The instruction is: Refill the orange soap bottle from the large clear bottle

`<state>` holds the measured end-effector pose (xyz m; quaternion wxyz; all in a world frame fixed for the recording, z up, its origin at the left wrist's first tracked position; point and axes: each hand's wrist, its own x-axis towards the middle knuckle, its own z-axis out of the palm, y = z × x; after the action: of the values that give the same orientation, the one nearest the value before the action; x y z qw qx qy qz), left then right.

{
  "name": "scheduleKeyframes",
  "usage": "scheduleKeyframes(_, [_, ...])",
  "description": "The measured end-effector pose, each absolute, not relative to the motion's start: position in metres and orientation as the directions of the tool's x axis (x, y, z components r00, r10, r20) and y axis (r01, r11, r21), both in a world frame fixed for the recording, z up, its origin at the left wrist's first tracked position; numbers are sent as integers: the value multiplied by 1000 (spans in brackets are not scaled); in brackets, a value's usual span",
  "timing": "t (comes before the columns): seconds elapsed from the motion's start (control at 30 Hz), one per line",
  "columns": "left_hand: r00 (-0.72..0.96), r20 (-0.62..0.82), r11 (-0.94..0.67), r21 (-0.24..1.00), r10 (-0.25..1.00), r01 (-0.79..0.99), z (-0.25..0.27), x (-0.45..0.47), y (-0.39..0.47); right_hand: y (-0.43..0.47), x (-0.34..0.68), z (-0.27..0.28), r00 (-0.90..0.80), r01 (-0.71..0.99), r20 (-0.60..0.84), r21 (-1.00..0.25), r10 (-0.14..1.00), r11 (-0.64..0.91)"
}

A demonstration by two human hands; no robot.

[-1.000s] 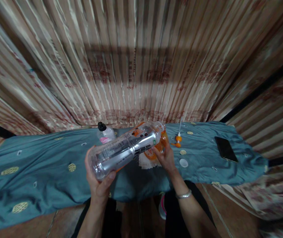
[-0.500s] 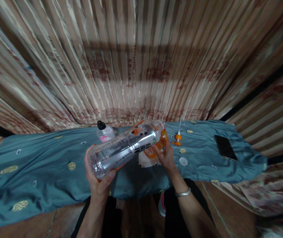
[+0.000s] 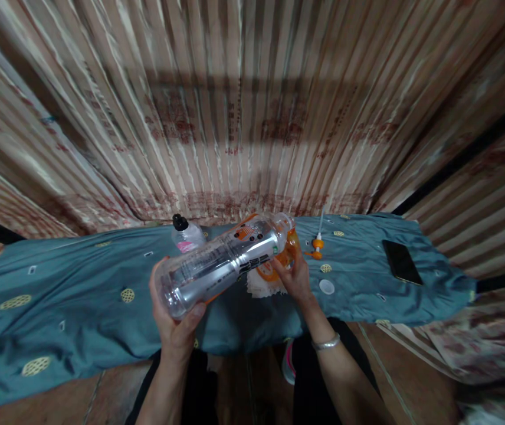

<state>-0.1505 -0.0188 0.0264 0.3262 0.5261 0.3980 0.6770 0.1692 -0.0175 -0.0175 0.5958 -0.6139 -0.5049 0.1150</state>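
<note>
We grip clear bottle [image 3: 221, 268] by base, left hand [image 3: 175, 319], neck toward two o'clock; right hand [image 3: 297, 280] clasps orange bottle [image 3: 268, 271] under neck. Pouring underway, we judge; amount unclear. Pump [image 3: 317, 244], at orange bottle's two o'clock: off, unfitted. White disc [image 3: 327, 287]: four o'clock.

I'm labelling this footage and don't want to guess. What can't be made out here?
In the head view:
Much of the orange bottle: hidden by the clear bottle and right hand.
Most fingers of the left hand: behind the clear bottle's base.
The clear bottle's small print: too blurred to read.
Whether the two bottles touch: their overlap hides it.
</note>
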Motion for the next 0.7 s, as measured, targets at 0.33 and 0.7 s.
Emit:
scheduleKeyframes(0.33, [-272, 424, -457, 886, 864, -72, 38, -140, -25, -19, 167, -15, 476, 477, 444, -856, 759, 201])
scheduleKeyframes(0.7, [-281, 416, -451, 890, 865, -70, 42, -139, -25, -20, 168, -14, 466, 470, 423, -862, 777, 188])
